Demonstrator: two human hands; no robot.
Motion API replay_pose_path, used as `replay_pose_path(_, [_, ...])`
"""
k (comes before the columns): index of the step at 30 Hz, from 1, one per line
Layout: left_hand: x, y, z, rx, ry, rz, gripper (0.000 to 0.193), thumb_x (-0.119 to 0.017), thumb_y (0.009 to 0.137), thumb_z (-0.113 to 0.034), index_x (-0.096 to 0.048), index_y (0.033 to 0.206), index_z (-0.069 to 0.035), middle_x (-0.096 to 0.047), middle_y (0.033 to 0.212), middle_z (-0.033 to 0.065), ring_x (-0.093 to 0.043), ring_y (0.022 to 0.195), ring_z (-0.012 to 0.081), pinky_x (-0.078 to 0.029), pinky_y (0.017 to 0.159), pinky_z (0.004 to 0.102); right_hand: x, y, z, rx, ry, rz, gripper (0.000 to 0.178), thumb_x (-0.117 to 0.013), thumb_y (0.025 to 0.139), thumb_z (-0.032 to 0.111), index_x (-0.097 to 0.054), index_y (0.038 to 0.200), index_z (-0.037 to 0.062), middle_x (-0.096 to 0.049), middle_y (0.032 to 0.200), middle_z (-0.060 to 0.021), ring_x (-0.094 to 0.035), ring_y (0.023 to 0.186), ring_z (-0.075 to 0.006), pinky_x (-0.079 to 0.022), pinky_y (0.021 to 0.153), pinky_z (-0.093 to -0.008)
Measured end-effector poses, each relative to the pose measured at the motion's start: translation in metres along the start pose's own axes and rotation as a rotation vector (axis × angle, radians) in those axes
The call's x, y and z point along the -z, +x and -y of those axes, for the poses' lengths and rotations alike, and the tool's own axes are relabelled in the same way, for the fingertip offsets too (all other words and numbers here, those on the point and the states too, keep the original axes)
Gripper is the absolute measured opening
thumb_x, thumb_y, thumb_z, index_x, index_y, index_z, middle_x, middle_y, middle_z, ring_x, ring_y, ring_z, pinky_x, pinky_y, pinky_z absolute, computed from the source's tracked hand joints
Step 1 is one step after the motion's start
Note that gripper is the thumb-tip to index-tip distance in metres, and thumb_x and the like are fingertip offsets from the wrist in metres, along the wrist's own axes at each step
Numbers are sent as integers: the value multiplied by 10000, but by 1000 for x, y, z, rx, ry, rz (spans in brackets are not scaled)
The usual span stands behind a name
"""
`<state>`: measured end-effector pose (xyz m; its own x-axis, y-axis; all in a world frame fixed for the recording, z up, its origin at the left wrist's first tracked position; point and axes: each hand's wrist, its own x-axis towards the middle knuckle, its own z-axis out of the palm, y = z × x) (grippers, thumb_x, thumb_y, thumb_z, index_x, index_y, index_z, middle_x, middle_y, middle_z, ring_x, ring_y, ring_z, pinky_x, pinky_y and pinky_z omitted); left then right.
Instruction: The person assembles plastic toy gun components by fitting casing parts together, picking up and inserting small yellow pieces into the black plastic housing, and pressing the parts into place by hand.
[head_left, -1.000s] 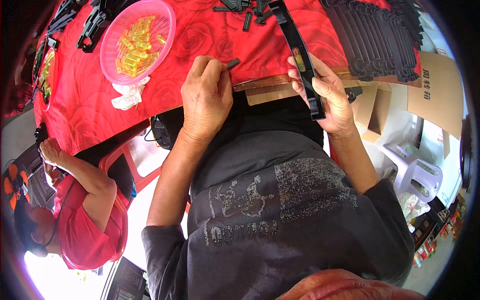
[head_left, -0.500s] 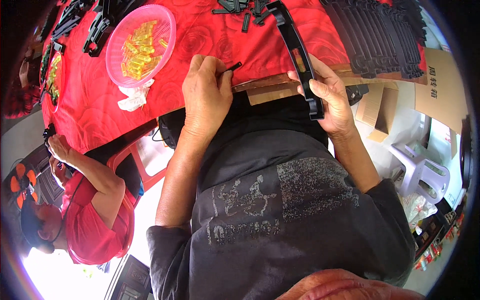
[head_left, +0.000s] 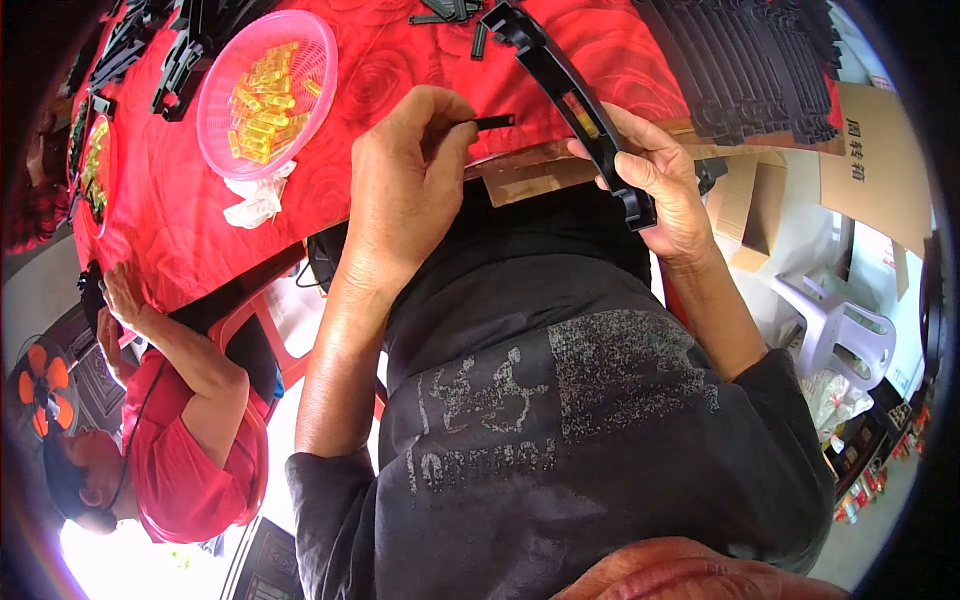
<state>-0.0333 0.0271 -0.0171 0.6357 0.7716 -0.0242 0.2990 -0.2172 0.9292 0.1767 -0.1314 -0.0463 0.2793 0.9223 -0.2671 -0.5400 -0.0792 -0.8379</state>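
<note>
- Left hand (head_left: 408,185), upper centre of the frame, pinching a small black strip (head_left: 497,122);
- right hand (head_left: 660,185), right of centre, gripping a long, tilted black frame (head_left: 557,85) (a yellow vial (head_left: 583,118) sits in it);
- pink basket (head_left: 318,55) with yellow vials (head_left: 265,110), upper left, on the desk (head_left: 390,70)

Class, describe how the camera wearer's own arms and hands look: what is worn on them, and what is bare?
The left hand and right hand are ungloved, with bare wrists. Both forearms are uncovered; loose, dark short sleeves end near the elbows.
</note>
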Motion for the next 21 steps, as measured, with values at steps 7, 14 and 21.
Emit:
replay_pose_path(7, [0, -1, -13, 120, -189, 126, 96, -649, 977, -4, -673, 1067, 21, -698, 890, 10, -659, 824, 58, -537, 737, 222, -8, 2, 11, -48, -14, 64, 554, -754, 913, 98, -557, 1417, -21, -705, 1254, -155, -717, 1113, -248, -577, 820, -285])
replay_pose_path(14, [1, 4, -19, -52, -14, 115, 87, -663, 969, -35, -683, 1039, 13, -666, 793, -4, -625, 734, 43, -497, 644, 207, -4, 8, 16, -139, -63, 125, 548, -757, 933, 170, -562, 1404, -29, -703, 1256, -159, -721, 1106, -252, -587, 802, -270])
replay_pose_path(21, [1, 2, -20, -62, -1, 166, 94, -663, 957, -35, -700, 1026, 17, -680, 766, 20, -617, 648, 64, -489, 581, 227, -9, 17, 24, -190, -119, 187, 541, -763, 937, 203, -573, 1387, -30, -704, 1248, -172, -733, 1088, -274, -614, 781, -264])
